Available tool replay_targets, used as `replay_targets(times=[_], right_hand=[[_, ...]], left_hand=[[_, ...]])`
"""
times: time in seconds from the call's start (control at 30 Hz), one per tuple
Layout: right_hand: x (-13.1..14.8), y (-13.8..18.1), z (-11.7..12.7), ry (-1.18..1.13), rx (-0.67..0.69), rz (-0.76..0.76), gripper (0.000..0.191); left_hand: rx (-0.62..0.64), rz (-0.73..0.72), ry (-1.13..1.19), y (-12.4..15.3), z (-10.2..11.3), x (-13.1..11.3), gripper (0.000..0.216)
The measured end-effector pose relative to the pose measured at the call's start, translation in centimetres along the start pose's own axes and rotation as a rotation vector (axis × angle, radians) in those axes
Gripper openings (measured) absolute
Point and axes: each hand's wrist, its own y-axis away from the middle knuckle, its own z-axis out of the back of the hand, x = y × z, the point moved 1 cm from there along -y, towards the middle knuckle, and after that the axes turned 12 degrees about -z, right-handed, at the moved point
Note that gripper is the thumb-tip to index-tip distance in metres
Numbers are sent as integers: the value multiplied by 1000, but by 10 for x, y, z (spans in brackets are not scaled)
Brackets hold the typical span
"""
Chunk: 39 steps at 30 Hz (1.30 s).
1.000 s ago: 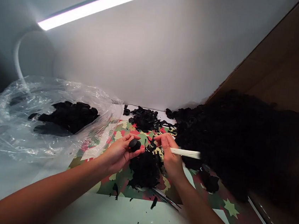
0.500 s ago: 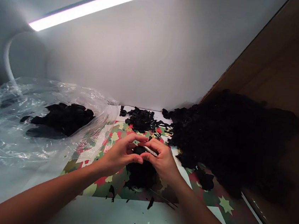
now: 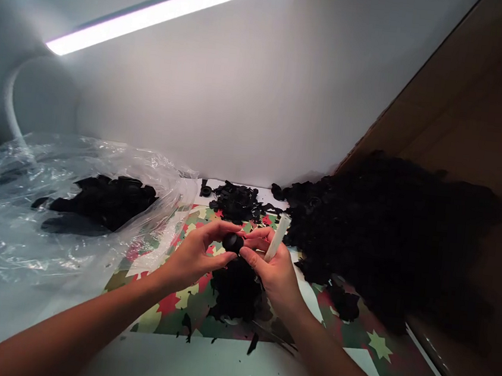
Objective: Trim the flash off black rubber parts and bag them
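Note:
Between my two hands, over the patterned paper, is a small black round cap-like part [image 3: 232, 243]. My left hand [image 3: 199, 253] curves round its left side, with thumb below and fingers above. My right hand [image 3: 275, 269] holds a slim white-handled tool [image 3: 277, 237] that sticks up between its fingers; the tool's working end is hidden. The right thumb and fingertips also meet the right edge of the black part. Right below my hands lies a dark heap of black pieces [image 3: 235, 294].
A clear plastic bag [image 3: 92, 249] with black parts [image 3: 115, 198] lies at left. Black scraps [image 3: 236, 201] are at the back. A large black pile [image 3: 384, 238] rests against cardboard [image 3: 465, 115] at right. A lit lamp [image 3: 170, 15] hangs above.
The white-handled tool has swung from lying low behind my right fingers to pointing upward. The black part is more exposed, and my hands have opened slightly around it.

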Motion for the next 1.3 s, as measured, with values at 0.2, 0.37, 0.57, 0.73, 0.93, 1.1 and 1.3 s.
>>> replay_targets(times=[0.2,0.37,0.57,0.73,0.93,1.1,1.3], right_hand=[[-3,4,-2,56,27,-21,19],[-1,4,-2,-156,62,-131,23],[0,3,-4,-200,103,-193,26],[3,8,-1,96,87,-50,22],[12,9,6,508,46,180,16],[12,7,14,783,105,352,20],[-2,9,7,976,38,565,24]], left_hand=[[40,-28,-31,0,-1,-7,32],[-20,-11,117,-2,2,-6,31],[-131,-72,0,1,4,-3,16],[-125,-60,-43,3,4,-7,16],[-43,-93,-248,1,3,-7,9],[34,-127,-405,1,3,-5,11],[26,-90,-369,2,1,0,13]])
